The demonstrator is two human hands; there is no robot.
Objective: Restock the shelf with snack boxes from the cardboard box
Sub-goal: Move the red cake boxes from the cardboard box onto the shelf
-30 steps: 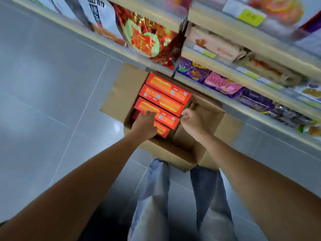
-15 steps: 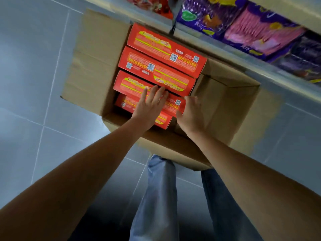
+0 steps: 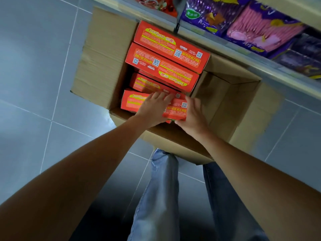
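Observation:
An open cardboard box (image 3: pixel 102 66) stands on the floor against the shelf. Its left half holds several red snack boxes in a row; the farthest (image 3: pixel 166 44) and the one behind it (image 3: pixel 161 70) stand higher. The nearest red snack box (image 3: pixel 132 101) is tilted up out of the row. My left hand (image 3: pixel 152 108) lies across its top with fingers over the far edge. My right hand (image 3: pixel 192 115) clasps its right end. The right half of the carton shows bare cardboard inside.
The shelf edge (image 3: pixel 225 47) runs diagonally above the carton, with purple and pink snack bags (image 3: pixel 257 30) and a red bag (image 3: pixel 156 2) on it. Grey floor tiles (image 3: pixel 34 66) surround the carton. My jeans-clad legs (image 3: pixel 161 197) stand just below it.
The view has dropped closer to the carton. Both hands have closed around the nearest red snack box, which has lifted and tilted out of the row.

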